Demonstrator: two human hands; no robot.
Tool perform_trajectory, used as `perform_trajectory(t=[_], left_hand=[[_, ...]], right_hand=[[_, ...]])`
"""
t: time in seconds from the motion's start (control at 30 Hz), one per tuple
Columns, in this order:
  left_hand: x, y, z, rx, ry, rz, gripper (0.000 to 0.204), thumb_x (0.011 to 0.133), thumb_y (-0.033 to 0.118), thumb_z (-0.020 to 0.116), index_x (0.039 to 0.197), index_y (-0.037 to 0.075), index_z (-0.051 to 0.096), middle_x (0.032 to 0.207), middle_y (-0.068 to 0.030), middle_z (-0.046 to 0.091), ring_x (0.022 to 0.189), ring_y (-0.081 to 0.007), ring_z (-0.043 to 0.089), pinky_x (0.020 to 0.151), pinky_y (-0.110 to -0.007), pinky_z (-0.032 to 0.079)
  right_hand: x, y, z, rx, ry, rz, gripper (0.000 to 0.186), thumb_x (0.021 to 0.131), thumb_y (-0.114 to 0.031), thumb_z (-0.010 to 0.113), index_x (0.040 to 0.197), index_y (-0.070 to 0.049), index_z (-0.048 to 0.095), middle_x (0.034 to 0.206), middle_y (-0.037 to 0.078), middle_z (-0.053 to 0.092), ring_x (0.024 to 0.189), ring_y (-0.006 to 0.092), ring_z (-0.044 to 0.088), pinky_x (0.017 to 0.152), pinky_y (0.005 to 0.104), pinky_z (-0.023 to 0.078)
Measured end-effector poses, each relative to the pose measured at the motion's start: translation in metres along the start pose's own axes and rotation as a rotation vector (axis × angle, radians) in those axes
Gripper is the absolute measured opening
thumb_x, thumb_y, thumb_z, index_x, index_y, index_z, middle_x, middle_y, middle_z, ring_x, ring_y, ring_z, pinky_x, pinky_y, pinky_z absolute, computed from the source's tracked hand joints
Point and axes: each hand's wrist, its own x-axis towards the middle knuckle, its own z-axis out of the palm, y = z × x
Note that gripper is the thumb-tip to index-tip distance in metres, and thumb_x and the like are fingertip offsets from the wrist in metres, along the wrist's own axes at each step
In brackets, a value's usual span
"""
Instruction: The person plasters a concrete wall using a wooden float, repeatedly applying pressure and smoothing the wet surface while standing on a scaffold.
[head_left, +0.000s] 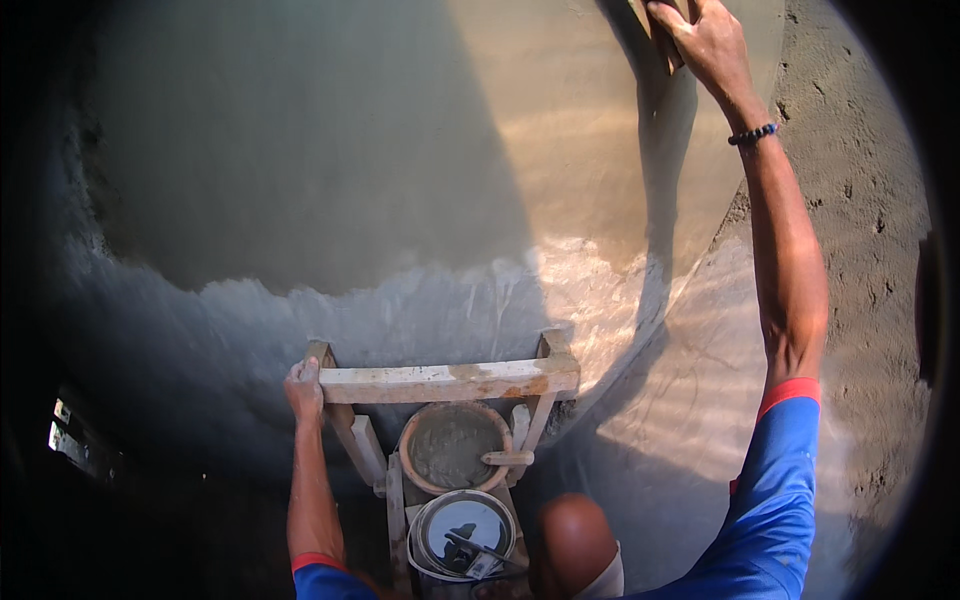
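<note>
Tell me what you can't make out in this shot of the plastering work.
- Tool in the right hand: head view, cut off by the top edge and covered by the fingers.
- Metal bucket contents: glare, and too small.
- Wooden stand legs: hidden behind the mortar pan.
- Left side: in deep shadow.

Wooden stand (pixel 450 380) – a mortar pan (pixel 455 447) and water bucket (pixel 462 530) sit on it

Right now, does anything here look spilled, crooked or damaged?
Nothing stands out. The mortar pan and water bucket sit upright on the wooden ladder; the left hand grips its top rung, the right hand presses a wooden float on the wall.
</note>
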Motion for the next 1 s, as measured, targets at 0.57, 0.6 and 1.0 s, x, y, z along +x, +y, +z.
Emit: perform_trajectory(t=[0.57, 0.6, 1.0], left_hand=[[0.006, -0.011, 0.006, -0.013, 0.014, -0.045, 0.040, 0.092, 0.029, 0.070, 0.108, -0.007, 0.070, 0.097, -0.0200, 0.073, 0.088, -0.0286, 0.068, 0.082, -0.040, 0.050], [0.005, -0.006, 0.005, -0.017, 0.015, -0.040, 0.039, 0.091, 0.029, 0.071, 0.108, -0.007, 0.070, 0.097, -0.0195, 0.074, 0.088, -0.0277, 0.068, 0.081, -0.040, 0.050], [-0.003, 0.006, 0.017, -0.018, 0.030, -0.031, 0.036, 0.091, 0.030, 0.072, 0.105, -0.003, 0.072, 0.095, -0.0201, 0.074, 0.086, -0.0293, 0.070, 0.080, -0.040, 0.051]], right_hand=[[-0.106, -0.128, 0.046, 0.144, -0.174, -0.413, 0.053, 0.077, -0.013, 0.074, 0.125, -0.007, 0.054, 0.097, 0.013, 0.055, 0.088, 0.0306, 0.055, 0.074, 0.0410, 0.048], [-0.066, -0.118, 0.048, 0.054, -0.085, -0.409, 0.039, 0.082, -0.016, 0.069, 0.118, -0.005, 0.057, 0.089, 0.013, 0.057, 0.077, 0.0295, 0.056, 0.067, 0.0389, 0.049], [-0.295, -0.183, 0.146, 0.028, -0.590, -0.729, 0.033, 0.086, -0.015, 0.059, 0.118, -0.007, 0.057, 0.098, 0.008, 0.056, 0.089, 0.0230, 0.056, 0.072, 0.0362, 0.046]])
